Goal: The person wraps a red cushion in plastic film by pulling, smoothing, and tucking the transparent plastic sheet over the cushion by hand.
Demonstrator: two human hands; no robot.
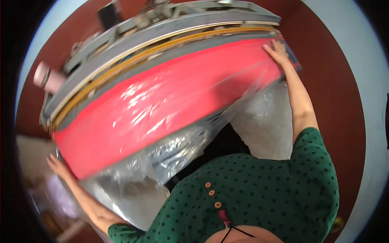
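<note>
A long red cover (170,101) lies across the top of a table in front of me, with a shiny clear plastic sheet (182,146) over it that hangs down in folds on my side. At the far right corner of the cover my right hand (278,52) rests with its fingers spread on the surface. My left hand (60,167) is at the near left end, fingers stretched out along the cover's edge. Neither hand has anything wrapped in its fingers. Whether the left fingertips press on the plastic is hard to tell.
Behind the cover runs a grey raised frame (170,34) with a yellow strip (162,50) along it. A pink bottle (49,77) stands at its left, and a dark flat object (109,16) sits farther back. Blurred pale purple stuff (63,196) lies at lower left.
</note>
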